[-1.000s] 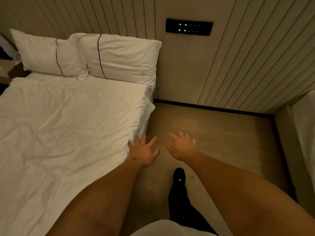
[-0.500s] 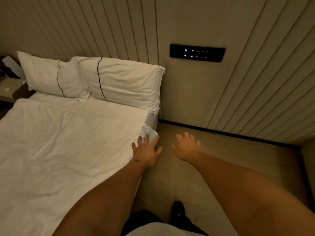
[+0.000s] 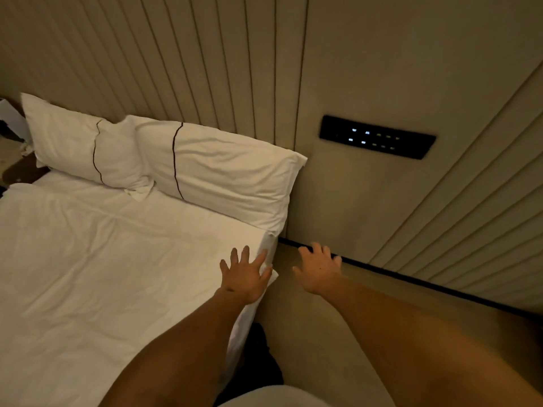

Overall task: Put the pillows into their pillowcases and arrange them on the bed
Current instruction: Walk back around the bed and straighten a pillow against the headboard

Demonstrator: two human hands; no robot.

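Note:
Two white pillows in cases with thin dark piping lean against the headboard wall. The near pillow (image 3: 229,180) lies at the bed's right corner, and the far pillow (image 3: 79,145) overlaps it on the left. My left hand (image 3: 245,274) hovers with fingers spread over the right edge of the bed (image 3: 102,274), just below the near pillow. Beside it my right hand (image 3: 318,270) is held out flat over the floor. Both hands hold nothing.
A ribbed beige wall panel (image 3: 205,69) runs behind the bed, with a black touch control panel (image 3: 377,137) to the right. A strip of beige floor (image 3: 323,333) lies between bed and wall. A bedside table (image 3: 14,160) shows at the far left.
Both arms have reached forward toward the head of the bed, and the view has tilted up. The pillows have not moved.

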